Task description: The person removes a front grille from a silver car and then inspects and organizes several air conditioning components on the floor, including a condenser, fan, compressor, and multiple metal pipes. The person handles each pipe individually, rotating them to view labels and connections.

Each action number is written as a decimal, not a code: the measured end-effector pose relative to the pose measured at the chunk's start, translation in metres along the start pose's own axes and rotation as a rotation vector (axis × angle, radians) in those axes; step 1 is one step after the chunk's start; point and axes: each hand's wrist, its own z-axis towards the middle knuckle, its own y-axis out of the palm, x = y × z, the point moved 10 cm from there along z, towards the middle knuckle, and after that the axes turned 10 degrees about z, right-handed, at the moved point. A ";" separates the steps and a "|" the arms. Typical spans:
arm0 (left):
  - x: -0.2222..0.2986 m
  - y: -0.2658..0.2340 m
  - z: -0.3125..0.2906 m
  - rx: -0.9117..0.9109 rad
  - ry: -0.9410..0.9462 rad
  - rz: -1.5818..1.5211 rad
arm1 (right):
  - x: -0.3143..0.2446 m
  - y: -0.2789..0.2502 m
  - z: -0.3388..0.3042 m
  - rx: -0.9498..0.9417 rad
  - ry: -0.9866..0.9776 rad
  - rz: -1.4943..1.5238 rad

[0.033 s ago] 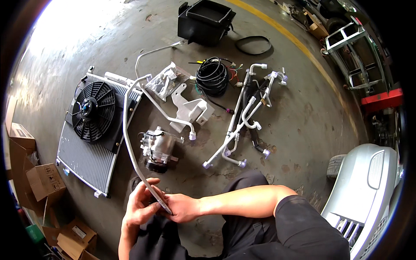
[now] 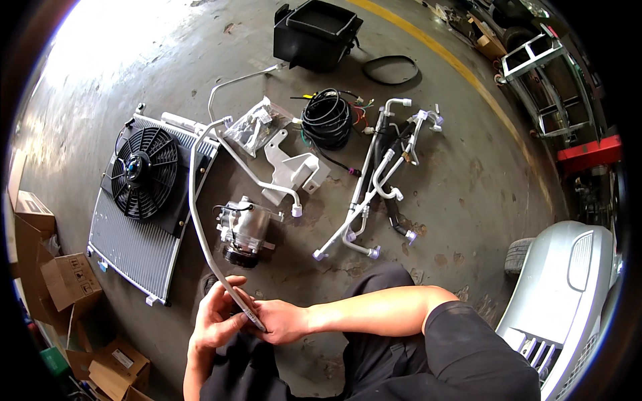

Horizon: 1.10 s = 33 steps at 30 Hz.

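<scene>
Both hands (image 2: 283, 321) hold a long bent pipe (image 2: 198, 217).

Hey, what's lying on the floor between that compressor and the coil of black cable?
The head view shows the pale metal bracket there, with a bent silver pipe crossing its lower part.

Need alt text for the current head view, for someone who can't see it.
A person's left hand and right hand hold the near end of a long, bent silver tube. On the grey floor lie a finned panel with a black fan, a silver compressor, coiled black cable and more tubes.
</scene>
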 end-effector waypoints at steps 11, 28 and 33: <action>0.001 -0.001 0.003 0.073 0.088 0.005 | -0.005 -0.032 -0.005 0.247 -0.032 -0.095; 0.010 -0.020 0.000 0.155 0.197 -0.194 | 0.004 -0.015 -0.002 0.051 0.227 0.078; 0.007 -0.019 -0.001 0.167 0.138 -0.236 | -0.002 -0.010 -0.003 0.043 0.237 0.080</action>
